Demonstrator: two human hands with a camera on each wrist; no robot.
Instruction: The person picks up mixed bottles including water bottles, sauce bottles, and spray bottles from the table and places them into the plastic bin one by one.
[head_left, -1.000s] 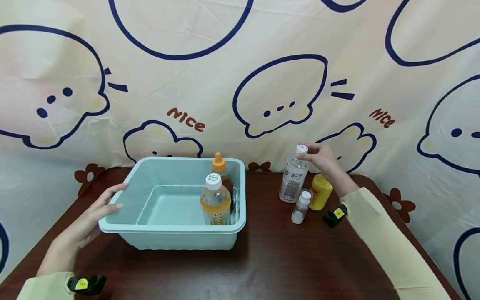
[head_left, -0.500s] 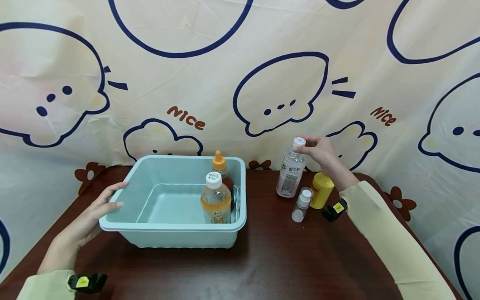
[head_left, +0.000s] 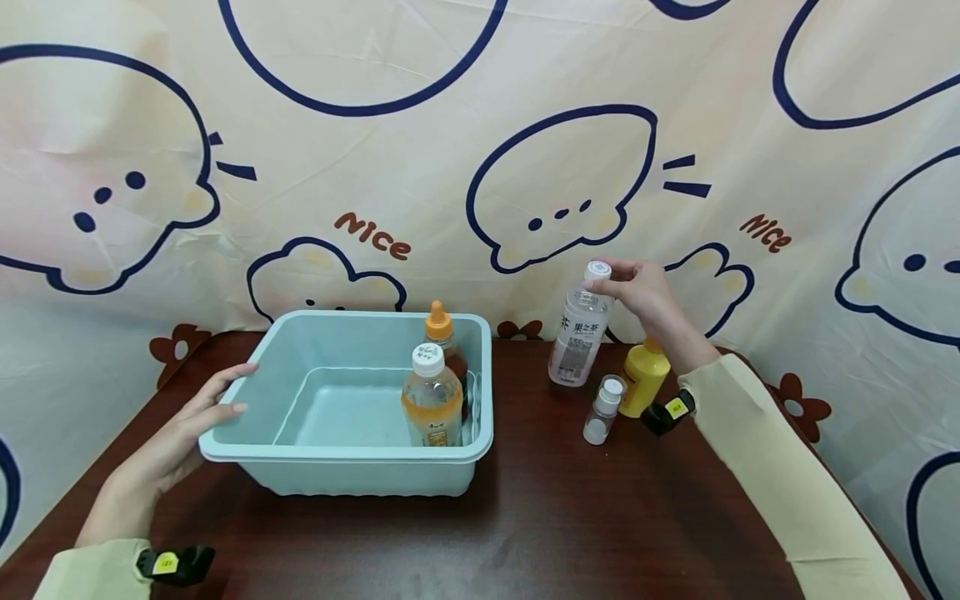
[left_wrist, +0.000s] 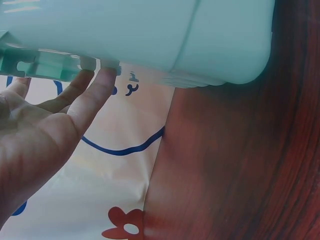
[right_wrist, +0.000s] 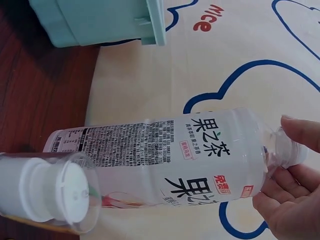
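Note:
My right hand pinches the white cap of a clear tea bottle between thumb and fingers. The bottle tilts slightly and hangs just over the table; in the right wrist view its printed label faces the camera. My left hand grips the left rim of a pale blue plastic basin, and its fingers reach up under the rim in the left wrist view. Inside the basin, at the right, stand a white-capped bottle with an orange band and an orange-capped dark bottle.
A small clear bottle with a white top stands in front of the tea bottle. Right behind it is a yellow bottle, partly covered by the right wrist. The dark wooden table ends at a printed cloth backdrop.
My right hand has lifted the tea bottle up and slightly left, off the table and away from the yellow bottle. The left hand and the basin have stayed in place.

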